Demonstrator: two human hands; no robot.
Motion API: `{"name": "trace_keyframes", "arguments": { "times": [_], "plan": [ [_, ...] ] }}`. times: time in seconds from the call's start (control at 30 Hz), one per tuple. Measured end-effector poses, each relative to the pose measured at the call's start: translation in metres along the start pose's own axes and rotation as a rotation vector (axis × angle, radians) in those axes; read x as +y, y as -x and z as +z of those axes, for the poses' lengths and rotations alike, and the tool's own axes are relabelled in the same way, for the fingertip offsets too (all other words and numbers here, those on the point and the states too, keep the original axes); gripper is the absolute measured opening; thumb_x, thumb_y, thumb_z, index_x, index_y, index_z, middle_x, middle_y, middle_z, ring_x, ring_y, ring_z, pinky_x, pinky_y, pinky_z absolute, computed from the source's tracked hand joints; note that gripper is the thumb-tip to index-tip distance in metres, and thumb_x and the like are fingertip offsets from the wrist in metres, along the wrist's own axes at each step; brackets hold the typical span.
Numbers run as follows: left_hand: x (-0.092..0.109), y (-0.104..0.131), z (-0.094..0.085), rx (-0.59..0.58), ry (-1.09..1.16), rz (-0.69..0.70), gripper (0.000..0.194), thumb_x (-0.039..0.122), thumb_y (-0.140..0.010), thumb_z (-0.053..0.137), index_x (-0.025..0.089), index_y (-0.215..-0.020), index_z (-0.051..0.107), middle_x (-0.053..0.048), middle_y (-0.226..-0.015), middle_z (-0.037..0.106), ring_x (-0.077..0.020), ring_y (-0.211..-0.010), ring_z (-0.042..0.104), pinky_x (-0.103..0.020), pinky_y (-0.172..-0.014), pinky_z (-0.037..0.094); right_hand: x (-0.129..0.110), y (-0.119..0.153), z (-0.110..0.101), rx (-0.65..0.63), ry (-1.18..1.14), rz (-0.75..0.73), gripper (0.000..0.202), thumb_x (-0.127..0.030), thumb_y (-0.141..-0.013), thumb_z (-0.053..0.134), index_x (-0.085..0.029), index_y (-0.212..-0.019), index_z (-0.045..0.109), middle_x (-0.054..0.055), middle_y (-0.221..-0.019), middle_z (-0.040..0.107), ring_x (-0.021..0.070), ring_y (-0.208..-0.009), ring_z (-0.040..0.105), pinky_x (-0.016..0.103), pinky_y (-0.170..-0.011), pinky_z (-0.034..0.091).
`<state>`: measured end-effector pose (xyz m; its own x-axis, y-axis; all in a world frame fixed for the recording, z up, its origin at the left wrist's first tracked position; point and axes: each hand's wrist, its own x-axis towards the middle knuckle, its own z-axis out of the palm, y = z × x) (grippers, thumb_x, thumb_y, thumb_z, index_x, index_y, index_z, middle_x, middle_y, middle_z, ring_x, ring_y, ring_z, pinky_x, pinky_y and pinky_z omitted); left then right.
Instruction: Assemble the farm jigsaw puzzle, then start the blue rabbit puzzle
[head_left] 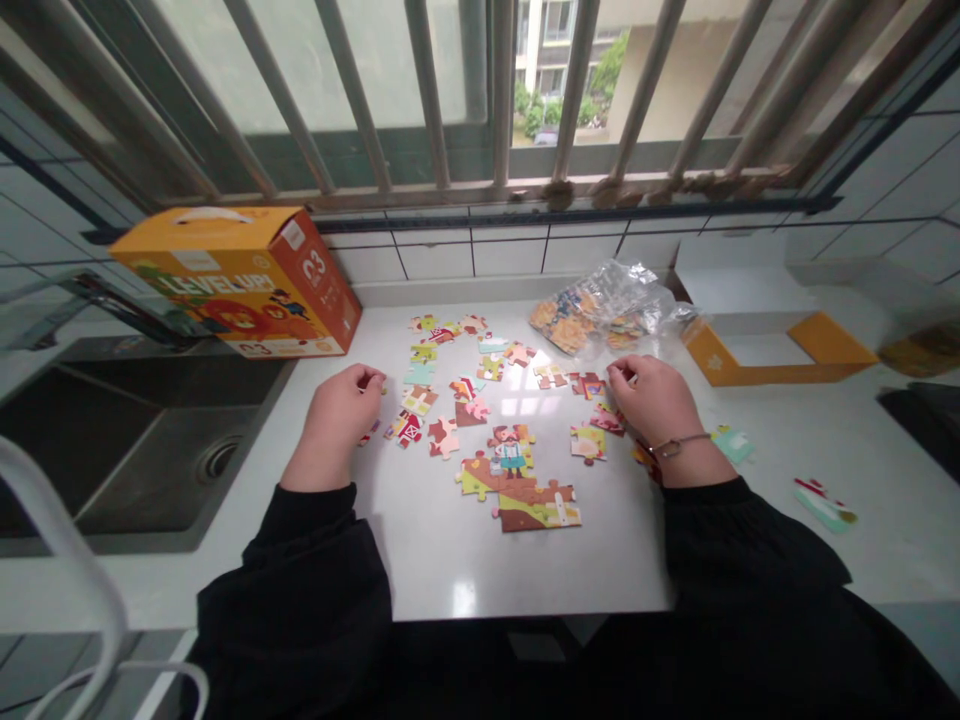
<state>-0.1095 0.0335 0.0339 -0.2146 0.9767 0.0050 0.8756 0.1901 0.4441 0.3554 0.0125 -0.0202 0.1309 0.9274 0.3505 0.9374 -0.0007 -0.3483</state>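
As loose puzzle pieces [443,437] lie scattered across a white countertop [427,570] below a barred window [427,100], a person in black sleeves rests both bare hands at the edges of the spread. The left hand [341,420] curls beside pieces on the sink side, and the right hand [658,405], a bracelet [679,446] at its wrist, curls next to a red-and-blue piece [587,386]. Whether either hand's fingers are clamped on a piece cannot be told. Between the forearms sits a joined puzzle section [525,490] showing a figure in a turquoise apron. An orange "LEVEL UP!" box [240,285] stands upright near the sink [142,440]; a clear plastic bag [600,305] of pieces lies near an open orange carton [780,372] at right.
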Motion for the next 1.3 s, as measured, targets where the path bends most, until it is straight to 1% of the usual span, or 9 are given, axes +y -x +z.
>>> {"name": "trace_keyframes", "arguments": {
  "times": [0.13, 0.27, 0.43, 0.57, 0.73, 0.83, 1.0, 1.13, 1.3],
  "plan": [
    [0.003, -0.001, 0.003, 0.015, -0.021, 0.003, 0.027, 0.041, -0.100, 0.060, 0.025, -0.110, 0.080, -0.004, -0.074, 0.075, -0.0273, -0.076, 0.073, -0.034, -0.073, 0.053, 0.008, 0.000, 0.001, 0.014, 0.041, 0.031, 0.028, -0.032, -0.101, 0.059, -0.019, -0.097, 0.084, 0.015, -0.097, 0.081, 0.0296, -0.088, 0.068, 0.040, -0.081, 0.049],
    [0.007, 0.000, 0.006, -0.019, -0.049, 0.044, 0.027, 0.044, -0.100, 0.062, 0.024, -0.104, 0.081, -0.005, -0.083, 0.078, -0.0275, -0.082, 0.074, -0.035, -0.075, 0.052, 0.011, 0.000, 0.001, -0.014, 0.066, 0.043, 0.030, -0.031, -0.102, 0.059, -0.018, -0.100, 0.086, 0.018, -0.100, 0.081, 0.0305, -0.089, 0.069, 0.041, -0.081, 0.049],
    [0.012, 0.003, 0.018, -0.086, -0.126, 0.192, 0.049, 0.064, -0.094, 0.076, 0.018, -0.110, 0.081, -0.015, -0.108, 0.081, -0.0309, -0.096, 0.074, -0.039, -0.084, 0.054, 0.008, 0.001, 0.001, -0.054, 0.071, 0.059, 0.031, -0.030, -0.104, 0.059, -0.017, -0.101, 0.087, 0.017, -0.101, 0.080, 0.0307, -0.091, 0.071, 0.041, -0.085, 0.050],
    [0.012, 0.002, 0.026, -0.088, -0.181, 0.238, 0.058, 0.063, -0.092, 0.081, 0.014, -0.121, 0.080, -0.019, -0.119, 0.078, -0.0335, -0.107, 0.074, -0.040, -0.094, 0.056, 0.007, 0.002, 0.001, -0.054, 0.076, 0.057, 0.030, -0.032, -0.104, 0.060, -0.018, -0.100, 0.087, 0.017, -0.100, 0.081, 0.0309, -0.090, 0.070, 0.041, -0.083, 0.049],
    [0.009, -0.004, 0.029, -0.111, -0.204, 0.183, 0.054, 0.059, -0.090, 0.083, 0.014, -0.120, 0.081, -0.019, -0.120, 0.079, -0.0337, -0.105, 0.074, -0.041, -0.094, 0.058, 0.007, 0.001, -0.001, -0.044, 0.086, 0.059, 0.030, -0.031, -0.104, 0.060, -0.018, -0.098, 0.087, 0.016, -0.098, 0.080, 0.0291, -0.088, 0.069, 0.040, -0.083, 0.049],
    [0.008, -0.007, 0.030, -0.111, -0.196, 0.168, 0.052, 0.060, -0.089, 0.083, 0.015, -0.117, 0.081, -0.018, -0.118, 0.079, -0.0338, -0.104, 0.075, -0.041, -0.094, 0.059, 0.004, 0.001, -0.003, -0.091, 0.077, 0.057, 0.031, -0.031, -0.105, 0.059, -0.018, -0.105, 0.088, 0.016, -0.100, 0.078, 0.0291, -0.093, 0.070, 0.040, -0.088, 0.052],
    [0.008, -0.007, 0.032, -0.116, -0.199, 0.156, 0.054, 0.061, -0.089, 0.082, 0.015, -0.117, 0.080, -0.018, -0.119, 0.079, -0.0338, -0.105, 0.075, -0.042, -0.095, 0.060, -0.003, 0.005, -0.003, -0.171, 0.048, 0.001, 0.044, -0.053, -0.101, 0.074, -0.020, -0.127, 0.085, 0.017, -0.122, 0.075, 0.0354, -0.115, 0.069, 0.046, -0.102, 0.054],
    [0.007, -0.006, 0.032, -0.104, -0.210, 0.184, 0.053, 0.060, -0.090, 0.081, 0.015, -0.118, 0.079, -0.018, -0.119, 0.078, -0.0344, -0.107, 0.075, -0.042, -0.096, 0.060, 0.000, 0.006, 0.000, -0.179, -0.005, -0.017, 0.038, -0.053, -0.099, 0.079, -0.024, -0.122, 0.086, 0.015, -0.122, 0.073, 0.0348, -0.115, 0.068, 0.048, -0.106, 0.055],
    [0.008, -0.006, 0.032, -0.104, -0.219, 0.200, 0.052, 0.059, -0.091, 0.080, 0.014, -0.118, 0.079, -0.018, -0.117, 0.078, -0.0350, -0.107, 0.075, -0.042, -0.095, 0.059, 0.005, 0.003, 0.005, -0.179, -0.053, -0.038, 0.032, -0.049, -0.094, 0.085, -0.022, -0.111, 0.085, 0.013, -0.118, 0.073, 0.0336, -0.112, 0.068, 0.048, -0.104, 0.055]
  ]
}}
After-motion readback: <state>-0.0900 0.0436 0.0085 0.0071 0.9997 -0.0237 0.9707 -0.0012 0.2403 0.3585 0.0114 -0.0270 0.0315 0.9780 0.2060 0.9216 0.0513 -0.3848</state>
